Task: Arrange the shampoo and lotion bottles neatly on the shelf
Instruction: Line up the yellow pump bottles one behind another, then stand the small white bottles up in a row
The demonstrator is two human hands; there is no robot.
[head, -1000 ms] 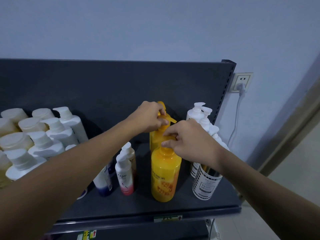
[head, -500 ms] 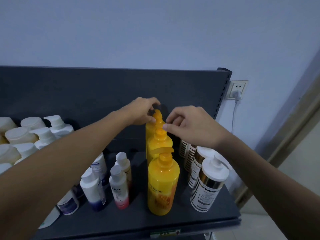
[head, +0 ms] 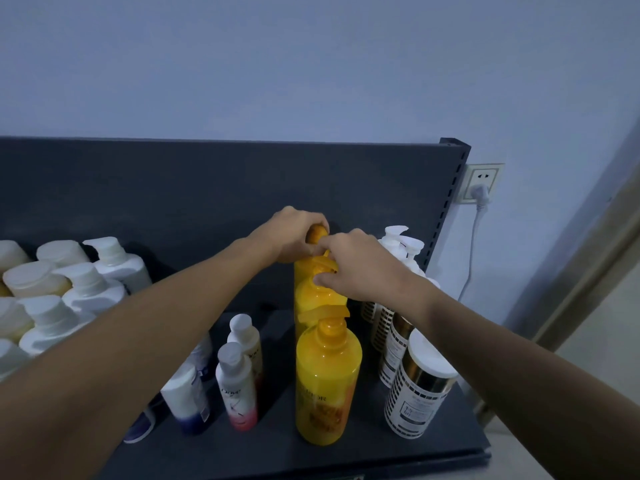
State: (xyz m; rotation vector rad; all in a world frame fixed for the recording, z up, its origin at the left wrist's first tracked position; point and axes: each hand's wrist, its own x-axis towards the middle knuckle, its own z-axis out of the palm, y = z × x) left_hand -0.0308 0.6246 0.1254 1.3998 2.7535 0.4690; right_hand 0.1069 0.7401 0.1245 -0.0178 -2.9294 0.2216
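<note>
Three yellow pump bottles stand in a row front to back on the dark shelf. The front yellow bottle stands free. My left hand grips the orange pump top of the rear yellow bottle. My right hand pinches the pump head of the middle yellow bottle. Both forearms reach over the shelf and hide parts of the small bottles on the left.
Small white bottles with pink and blue bases stand left of the yellow row. Striped white pump bottles line the right side. Large white and cream bottles crowd the far left. A wall socket with a cable sits behind the shelf's right post.
The view dipped and rose again. My left hand stayed at the rear pump top; my right hand moved from the front bottle's pump back to the middle bottle's pump.
</note>
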